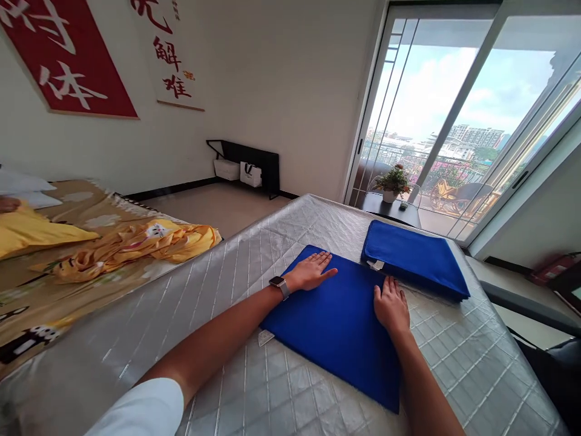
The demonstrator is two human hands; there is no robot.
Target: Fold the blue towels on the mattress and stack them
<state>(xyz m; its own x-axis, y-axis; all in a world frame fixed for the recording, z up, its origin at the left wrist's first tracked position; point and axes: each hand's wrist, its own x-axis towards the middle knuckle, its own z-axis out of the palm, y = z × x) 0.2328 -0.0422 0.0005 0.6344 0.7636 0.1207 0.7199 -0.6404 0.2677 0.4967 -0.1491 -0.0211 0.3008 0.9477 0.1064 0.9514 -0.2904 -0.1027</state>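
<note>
A flat blue cloth piece (333,324), folded to a rough rectangle, lies on the silver quilted mattress (254,272). My left hand (313,270), with a watch at the wrist, rests flat on its far left part, fingers out and thumb apart. Along its right edge lies my right hand (393,304), fingers stretched forward and thumb apart. Just beyond that hand sits a thicker stack of folded blue cloth (415,257), with a small white label on its near left corner. Another white label (265,337) pokes out at the flat piece's left corner.
To the left is a bed (82,209) with a rumpled yellow cloth (136,245) and a yellow pillow. A small dark table (391,209) carrying a potted plant (394,181) stands by the sliding glass door. A black shelf (249,160) holds white bags against the wall.
</note>
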